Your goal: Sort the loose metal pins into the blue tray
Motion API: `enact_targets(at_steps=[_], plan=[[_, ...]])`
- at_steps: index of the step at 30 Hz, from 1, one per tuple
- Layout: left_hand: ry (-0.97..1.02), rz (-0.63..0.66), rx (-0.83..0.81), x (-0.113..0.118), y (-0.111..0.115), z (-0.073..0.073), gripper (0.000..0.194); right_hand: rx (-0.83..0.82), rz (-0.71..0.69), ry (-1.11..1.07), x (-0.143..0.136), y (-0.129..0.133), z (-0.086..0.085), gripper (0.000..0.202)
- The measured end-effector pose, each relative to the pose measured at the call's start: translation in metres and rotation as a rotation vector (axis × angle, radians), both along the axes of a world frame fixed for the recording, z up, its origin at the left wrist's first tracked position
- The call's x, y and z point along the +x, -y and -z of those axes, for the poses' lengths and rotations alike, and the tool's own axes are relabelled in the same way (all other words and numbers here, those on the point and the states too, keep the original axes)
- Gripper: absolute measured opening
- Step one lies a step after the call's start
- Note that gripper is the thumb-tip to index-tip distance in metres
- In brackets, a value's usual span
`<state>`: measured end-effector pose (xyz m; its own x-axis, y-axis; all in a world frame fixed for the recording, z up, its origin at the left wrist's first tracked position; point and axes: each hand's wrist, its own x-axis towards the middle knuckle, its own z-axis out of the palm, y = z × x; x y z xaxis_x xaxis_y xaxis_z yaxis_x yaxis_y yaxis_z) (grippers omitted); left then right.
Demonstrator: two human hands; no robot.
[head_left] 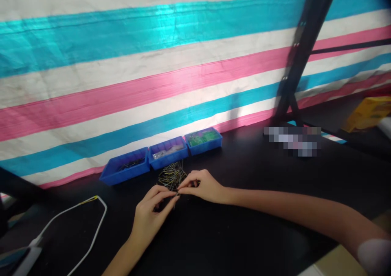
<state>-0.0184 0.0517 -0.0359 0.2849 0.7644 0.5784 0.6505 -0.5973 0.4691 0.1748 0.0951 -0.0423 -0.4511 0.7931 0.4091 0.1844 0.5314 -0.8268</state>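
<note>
A loose pile of thin, screw-like metal pieces (pixel 172 175), silvery and yellowish, lies on the black table in front of the blue bins. At the near edge of this pile, my left hand (pixel 149 210) pinches one thin metal piece (pixel 176 200) between thumb and forefinger; its lower end sticks out below the fingertips. My right hand (pixel 203 185) reaches in from the right, thumb and forefinger closed at the upper end of the same piece. The fingertips of both hands almost touch and hide most of it.
Behind the pile stand three blue bins in a row: one with dark thin pieces (pixel 125 177), one with clear-whitish contents (pixel 169 161), one with green items (pixel 205 146). A white cable (pixel 99 226) loops at left. A yellow box (pixel 368 113) sits far right, past a dark post (pixel 297 64).
</note>
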Motion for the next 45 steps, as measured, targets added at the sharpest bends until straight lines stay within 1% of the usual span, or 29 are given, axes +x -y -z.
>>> enact_targets(at_steps=[6, 9, 12, 17, 19, 22, 24, 27, 31, 33, 35, 39, 41, 42, 44, 45], plan=[[0.045, -0.025, 0.003, 0.003, 0.002, -0.001, 0.009, 0.005, 0.066, -0.002, -0.001, 0.001, -0.002, 0.016], [0.063, -0.031, 0.001, 0.003, 0.002, 0.001, 0.009, 0.007, 0.069, -0.034, -0.001, 0.003, -0.004, 0.015], [0.042, -0.014, -0.027, 0.003, 0.002, 0.003, 0.010, 0.034, 0.030, -0.055, 0.000, 0.005, -0.005, 0.013], [-0.010, 0.016, -0.085, 0.006, 0.001, 0.004, 0.012, 0.129, -0.119, -0.049, 0.000, 0.008, -0.003, 0.009], [0.002, 0.012, -0.106, 0.007, 0.002, 0.002, 0.011, 0.112, -0.097, -0.045, 0.000, 0.006, -0.001, 0.008], [0.064, -0.019, -0.111, 0.007, 0.004, -0.001, 0.010, 0.080, -0.001, -0.043, -0.002, 0.002, 0.001, 0.010], [0.105, -0.035, -0.099, 0.007, 0.004, -0.003, 0.011, 0.078, 0.023, -0.030, -0.002, 0.000, 0.002, 0.010], [0.138, -0.039, -0.091, 0.006, 0.005, -0.003, 0.013, 0.089, -0.013, 0.028, -0.003, 0.001, 0.003, 0.010], [0.146, -0.003, -0.123, 0.005, 0.005, 0.000, 0.015, 0.156, -0.112, 0.106, -0.003, 0.006, 0.003, 0.006], [0.146, 0.013, -0.142, 0.005, 0.005, 0.000, 0.015, 0.170, -0.137, 0.126, -0.003, 0.008, 0.002, 0.005], [0.149, 0.010, -0.147, 0.005, 0.006, -0.002, 0.016, 0.150, -0.115, 0.131, -0.003, 0.008, 0.000, 0.007], [0.183, -0.016, -0.130, 0.005, 0.005, -0.005, 0.018, 0.114, -0.018, 0.107, -0.003, 0.004, -0.002, 0.011], [0.251, -0.062, -0.142, 0.000, 0.000, -0.007, 0.018, 0.090, 0.029, 0.089, -0.002, 0.001, 0.000, 0.014], [0.317, -0.101, -0.161, -0.005, -0.004, -0.009, 0.019, 0.070, 0.048, 0.080, -0.002, 0.000, 0.001, 0.015], [0.526, -0.215, -0.223, -0.018, -0.013, -0.011, 0.021, 0.023, 0.073, 0.066, -0.001, -0.003, 0.004, 0.017], [0.677, -0.268, -0.273, -0.027, -0.018, -0.012, 0.024, 0.001, 0.078, 0.064, -0.001, -0.004, 0.006, 0.018]])
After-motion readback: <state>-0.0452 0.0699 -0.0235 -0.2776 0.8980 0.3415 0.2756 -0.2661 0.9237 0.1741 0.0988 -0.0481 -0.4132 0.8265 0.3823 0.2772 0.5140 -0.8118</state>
